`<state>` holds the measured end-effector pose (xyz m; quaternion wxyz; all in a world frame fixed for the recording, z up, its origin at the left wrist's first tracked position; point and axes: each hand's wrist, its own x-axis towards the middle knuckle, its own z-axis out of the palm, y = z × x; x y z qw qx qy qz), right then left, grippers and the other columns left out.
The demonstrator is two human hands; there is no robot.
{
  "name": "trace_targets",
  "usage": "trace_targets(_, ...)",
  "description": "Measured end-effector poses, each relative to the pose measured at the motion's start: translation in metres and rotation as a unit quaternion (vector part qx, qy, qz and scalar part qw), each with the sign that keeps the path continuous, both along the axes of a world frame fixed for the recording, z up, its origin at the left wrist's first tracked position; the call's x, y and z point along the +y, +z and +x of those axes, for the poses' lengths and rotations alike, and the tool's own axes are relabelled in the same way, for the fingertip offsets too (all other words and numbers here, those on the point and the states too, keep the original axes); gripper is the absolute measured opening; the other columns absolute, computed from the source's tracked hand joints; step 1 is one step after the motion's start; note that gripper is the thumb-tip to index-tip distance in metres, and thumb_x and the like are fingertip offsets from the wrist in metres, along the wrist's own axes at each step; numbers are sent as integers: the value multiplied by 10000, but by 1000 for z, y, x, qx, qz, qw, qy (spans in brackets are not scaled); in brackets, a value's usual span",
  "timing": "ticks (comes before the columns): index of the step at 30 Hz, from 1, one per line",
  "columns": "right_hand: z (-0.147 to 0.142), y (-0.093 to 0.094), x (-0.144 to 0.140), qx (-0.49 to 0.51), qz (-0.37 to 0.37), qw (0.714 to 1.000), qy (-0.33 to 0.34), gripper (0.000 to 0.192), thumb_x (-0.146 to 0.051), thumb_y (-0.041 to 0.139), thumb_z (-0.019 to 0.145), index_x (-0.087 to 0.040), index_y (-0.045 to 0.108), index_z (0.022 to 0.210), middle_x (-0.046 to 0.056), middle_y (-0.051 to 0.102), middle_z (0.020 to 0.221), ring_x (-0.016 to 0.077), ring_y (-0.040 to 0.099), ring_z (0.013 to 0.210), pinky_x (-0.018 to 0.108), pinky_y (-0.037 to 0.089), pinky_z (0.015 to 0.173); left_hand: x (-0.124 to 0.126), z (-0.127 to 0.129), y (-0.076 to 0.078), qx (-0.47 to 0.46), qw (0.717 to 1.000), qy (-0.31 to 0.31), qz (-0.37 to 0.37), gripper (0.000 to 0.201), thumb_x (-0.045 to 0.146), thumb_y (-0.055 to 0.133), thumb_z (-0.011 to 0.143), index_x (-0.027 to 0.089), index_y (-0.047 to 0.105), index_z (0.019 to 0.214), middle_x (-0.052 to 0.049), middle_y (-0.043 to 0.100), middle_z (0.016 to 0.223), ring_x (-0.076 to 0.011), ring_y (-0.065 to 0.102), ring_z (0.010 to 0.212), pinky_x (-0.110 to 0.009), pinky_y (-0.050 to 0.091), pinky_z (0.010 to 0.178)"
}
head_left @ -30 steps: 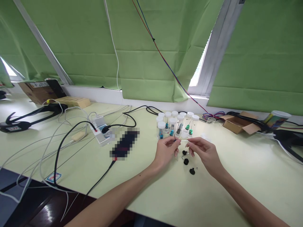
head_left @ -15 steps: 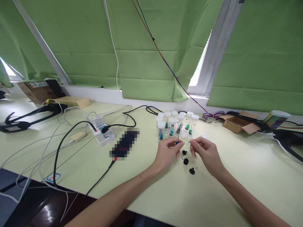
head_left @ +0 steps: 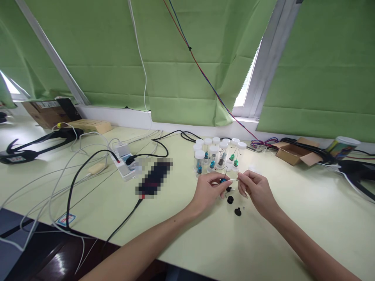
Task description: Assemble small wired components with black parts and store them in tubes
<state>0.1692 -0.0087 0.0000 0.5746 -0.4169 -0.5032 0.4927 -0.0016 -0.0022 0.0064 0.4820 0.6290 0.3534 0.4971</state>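
Between the thumb and fingers of my left hand [head_left: 207, 191] is a small blue part with a thin bent wire [head_left: 223, 180] sticking up from it. My right hand [head_left: 258, 192] pinches a thin metal rod [head_left: 233, 180], whose other end meets the blue part. The exact contact is too small to make out. Just below the hands lie a black wheel-like piece [head_left: 230, 200], a black disc with a stem [head_left: 238, 212] and another small black piece [head_left: 229, 189]. Behind my left hand stand several clear capped vials [head_left: 199, 162] with blue, grey and green wired parts inside.
A power strip [head_left: 124, 166] and a blurred-out dark device [head_left: 154, 180] lie to the left among loose cables. An open cardboard box [head_left: 294, 154] and a printed canister [head_left: 341, 149] stand at the back right. Black headset-like frames [head_left: 43, 144] rest at far left.
The blue part has tilted and shifted slightly right and down, its bent wire now leaning right. My right hand has moved slightly right with the rod.
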Motion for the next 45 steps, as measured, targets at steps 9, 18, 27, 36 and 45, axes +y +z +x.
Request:
trace_targets(9, 1, -3, 1, -6, -6, 1000, 0, 414, -398, 678, 842, -202, 453, 556, -59, 414, 455, 101, 402, 415, 275, 310, 470, 0, -1, -1, 8, 1000, 7, -14, 274, 417, 689, 770, 147, 726, 787, -35, 628, 750, -75, 467, 460, -245, 441, 491)
trace_targets(18, -2, 3, -4, -45, 27, 999, -9, 266, -421, 663, 852, -185, 589, 755, -33, 513, 568, 101, 445, 453, 257, 353, 438, 3, -2, -1, -14, 998, 9, -59, 272, 420, 683, 775, 149, 687, 751, 21, 539, 542, -91, 468, 442, -254, 417, 534)
trace_targets(27, -3, 5, -5, -106, 88, 990, -29, 235, -404, 669, 841, -195, 641, 945, 4, 578, 690, 119, 489, 471, 284, 400, 437, 7, -3, -3, -35, 995, -2, -89, 297, 437, 702, 761, 140, 691, 780, 15, 564, 544, -97, 481, 430, -258, 421, 522)
trace_targets(36, -4, 4, -5, -97, 83, 991, -32, 226, -407, 676, 835, -187, 638, 875, 1, 577, 662, 119, 481, 472, 281, 390, 440, 4, -3, 1, -23, 997, 1, -73, 308, 445, 698, 762, 137, 693, 761, 17, 551, 531, -95, 469, 422, -260, 408, 527)
trace_targets(45, -4, 4, -6, -99, 71, 992, -27, 270, -442, 669, 836, -189, 606, 766, -8, 558, 593, 117, 470, 462, 277, 392, 442, 5, -3, 0, -22, 997, 2, -71, 291, 434, 693, 769, 143, 699, 778, 19, 553, 540, -92, 470, 424, -256, 405, 528)
